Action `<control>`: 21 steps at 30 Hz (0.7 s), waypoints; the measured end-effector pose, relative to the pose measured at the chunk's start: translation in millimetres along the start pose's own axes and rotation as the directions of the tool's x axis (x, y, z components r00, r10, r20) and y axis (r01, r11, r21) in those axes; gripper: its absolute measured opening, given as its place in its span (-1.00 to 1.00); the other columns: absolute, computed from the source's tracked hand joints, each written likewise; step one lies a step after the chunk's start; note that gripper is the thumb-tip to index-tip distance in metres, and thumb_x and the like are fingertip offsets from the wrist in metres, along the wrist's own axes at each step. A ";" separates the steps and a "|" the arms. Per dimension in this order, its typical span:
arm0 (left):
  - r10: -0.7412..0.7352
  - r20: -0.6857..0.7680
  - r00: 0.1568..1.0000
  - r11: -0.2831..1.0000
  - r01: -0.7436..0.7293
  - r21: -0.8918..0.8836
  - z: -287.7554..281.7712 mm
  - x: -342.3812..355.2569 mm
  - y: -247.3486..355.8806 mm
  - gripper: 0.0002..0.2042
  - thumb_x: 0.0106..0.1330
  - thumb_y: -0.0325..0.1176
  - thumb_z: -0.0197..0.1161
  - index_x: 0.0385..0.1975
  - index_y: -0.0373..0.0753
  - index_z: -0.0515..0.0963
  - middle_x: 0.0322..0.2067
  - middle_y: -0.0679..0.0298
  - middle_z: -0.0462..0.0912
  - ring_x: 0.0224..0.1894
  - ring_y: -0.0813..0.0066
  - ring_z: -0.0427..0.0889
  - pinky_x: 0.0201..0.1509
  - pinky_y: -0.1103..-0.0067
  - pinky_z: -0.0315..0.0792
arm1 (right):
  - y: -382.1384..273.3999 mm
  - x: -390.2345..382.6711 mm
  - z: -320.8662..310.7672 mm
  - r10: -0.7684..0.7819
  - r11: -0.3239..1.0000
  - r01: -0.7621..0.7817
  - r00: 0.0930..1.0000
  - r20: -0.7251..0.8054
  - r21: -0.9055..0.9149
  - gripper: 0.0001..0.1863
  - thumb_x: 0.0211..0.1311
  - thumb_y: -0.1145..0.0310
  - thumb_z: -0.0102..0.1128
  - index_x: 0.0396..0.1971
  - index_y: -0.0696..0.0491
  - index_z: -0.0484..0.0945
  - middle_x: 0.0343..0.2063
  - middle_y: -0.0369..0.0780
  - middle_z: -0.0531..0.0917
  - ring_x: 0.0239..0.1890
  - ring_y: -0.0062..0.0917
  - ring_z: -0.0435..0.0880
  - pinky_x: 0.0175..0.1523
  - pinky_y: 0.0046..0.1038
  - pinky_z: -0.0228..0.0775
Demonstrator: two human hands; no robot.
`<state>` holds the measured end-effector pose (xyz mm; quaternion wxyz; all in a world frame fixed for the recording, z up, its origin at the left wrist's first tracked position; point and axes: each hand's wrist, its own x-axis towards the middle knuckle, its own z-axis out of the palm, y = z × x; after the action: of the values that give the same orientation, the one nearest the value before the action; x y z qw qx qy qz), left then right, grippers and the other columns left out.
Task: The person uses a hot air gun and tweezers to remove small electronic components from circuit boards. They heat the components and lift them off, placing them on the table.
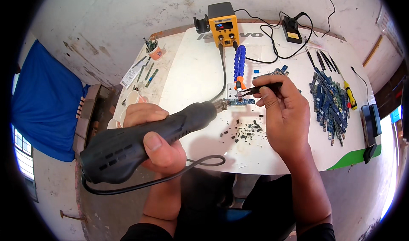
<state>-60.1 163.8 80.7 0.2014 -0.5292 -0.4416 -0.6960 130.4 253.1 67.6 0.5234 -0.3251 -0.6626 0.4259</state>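
My left hand (164,155) is wrapped round a black hot air gun (149,140), its metal nozzle close to the left end of a narrow blue circuit board (243,102). A clip at the foot of a blue segmented flexible arm (240,64) stands over that board. Between the thumb and fingers of my right hand (287,113) is a pair of black tweezers (257,90), pointing left with its tips by the clip, just above the board. Whether the tips touch anything is too small to tell. Loose black chips (245,132) lie scattered on the table nearer me.
A yellow soldering station (223,25) stands at the back, cabled to the gun. A soldering iron stand (292,30) sits to its right. Heaped circuit boards (328,104), spare tweezers and a yellow-handled screwdriver (350,96) lie right. Paper cups (154,51) stand left. The gun's cable loops near the front edge.
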 end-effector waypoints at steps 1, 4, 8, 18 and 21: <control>-0.002 0.000 1.000 1.000 0.002 -0.003 0.3 0.0 0.2 -0.61 0.31 -0.03 0.07 -0.40 -0.33 0.43 -0.46 0.16 0.47 -0.40 0.36 0.46 -0.24 0.46 0.39 | -1.3 -0.1 -0.9 0.002 1.000 -0.002 1.000 0.014 -0.009 -0.88 0.43 0.60 0.12 -0.10 0.19 0.56 -0.28 -0.16 0.71 -0.24 -0.53 0.70 -0.08 -0.51 0.53; 0.014 -0.006 1.000 1.000 -0.014 0.017 -0.6 -0.3 -2.6 -0.62 0.32 -0.04 0.06 -0.40 -0.32 0.42 -0.46 0.16 0.47 -0.40 0.36 0.46 -0.26 0.46 0.39 | -2.7 -0.1 -2.5 -0.004 1.000 0.005 0.999 0.036 -0.017 -0.87 0.50 0.56 0.07 -0.06 0.21 0.54 -0.18 -0.22 0.71 -0.19 -0.65 0.68 -0.08 -0.59 0.51; -0.014 -0.012 1.000 1.000 0.014 0.002 -2.6 -0.2 -0.3 -0.63 0.32 -0.05 0.06 -0.40 -0.32 0.42 -0.47 0.16 0.46 -0.40 0.35 0.46 -0.24 0.45 0.40 | 2.1 0.0 -2.1 -0.035 0.999 0.035 0.999 0.010 -0.006 -0.87 0.50 0.57 0.07 -0.05 0.21 0.53 -0.16 -0.21 0.71 -0.20 -0.67 0.67 -0.08 -0.60 0.52; -0.074 0.000 0.997 0.997 0.074 0.016 -1.2 -2.2 6.0 -0.59 0.34 0.01 0.00 -0.44 -0.30 0.38 -0.43 0.16 0.38 -0.31 0.34 0.41 -0.09 0.44 0.30 | -2.9 0.2 1.4 0.078 0.981 -0.082 0.996 0.031 0.173 -0.85 0.50 0.63 -0.01 -0.02 0.23 0.43 -0.12 -0.11 0.69 -0.16 -0.57 0.71 -0.03 -0.54 0.57; -0.077 -0.010 0.997 0.997 0.077 -0.009 -1.0 -3.3 5.3 -0.60 0.33 -0.01 0.03 -0.42 -0.31 0.40 -0.43 0.16 0.41 -0.34 0.35 0.43 -0.12 0.44 0.33 | -0.9 0.1 2.7 0.058 0.984 -0.063 0.998 0.038 0.167 -0.84 0.49 0.65 0.00 -0.01 0.23 0.42 -0.10 -0.09 0.69 -0.16 -0.56 0.71 0.00 -0.52 0.58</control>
<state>-55.5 159.5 79.8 0.1744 -0.5092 -0.4576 -0.7078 127.7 252.1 68.2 0.5247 -0.2926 -0.6226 0.5015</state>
